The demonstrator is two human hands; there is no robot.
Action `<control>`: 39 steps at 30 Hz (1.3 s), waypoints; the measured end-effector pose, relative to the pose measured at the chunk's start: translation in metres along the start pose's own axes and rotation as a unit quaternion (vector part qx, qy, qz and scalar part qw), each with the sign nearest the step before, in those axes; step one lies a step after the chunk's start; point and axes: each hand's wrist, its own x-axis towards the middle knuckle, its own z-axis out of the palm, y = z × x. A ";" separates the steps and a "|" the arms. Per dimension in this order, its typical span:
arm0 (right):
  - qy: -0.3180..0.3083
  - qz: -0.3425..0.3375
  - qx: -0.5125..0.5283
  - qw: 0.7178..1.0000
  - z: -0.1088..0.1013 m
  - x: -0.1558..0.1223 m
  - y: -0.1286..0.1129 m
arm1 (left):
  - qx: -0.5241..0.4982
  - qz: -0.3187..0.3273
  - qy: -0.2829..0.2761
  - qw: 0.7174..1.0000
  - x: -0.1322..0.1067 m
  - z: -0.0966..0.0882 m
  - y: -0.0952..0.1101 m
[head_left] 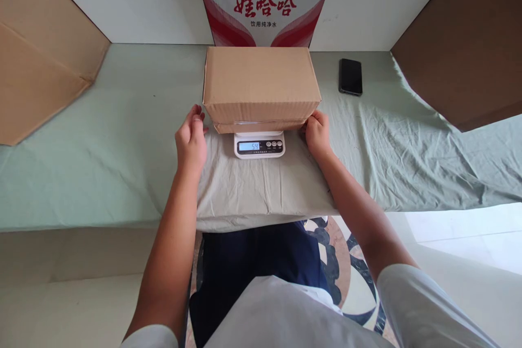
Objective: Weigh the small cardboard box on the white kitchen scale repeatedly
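Note:
A closed brown cardboard box (261, 76) rests on a small white digital kitchen scale (260, 155), covering its platform. The scale's lit display seems to read 54; its buttons show to the right of it. Just off the box's lower left front corner is my left hand (191, 138), its fingers apart and holding nothing. At the lower right front corner, my right hand (318, 131) has its fingers curled against the box; the fingertips are partly hidden beneath the edge.
Green cloth (134, 119) covers the table. Behind the box stands a white and red water carton (265, 5). A black phone (350, 76) lies to the right. Large cardboard pieces stand at the left (44, 60) and right (468, 49).

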 end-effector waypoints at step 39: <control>0.043 0.013 -0.006 0.999 0.003 -0.005 -0.016 | 0.022 -0.010 -0.007 1.000 -0.001 0.000 0.004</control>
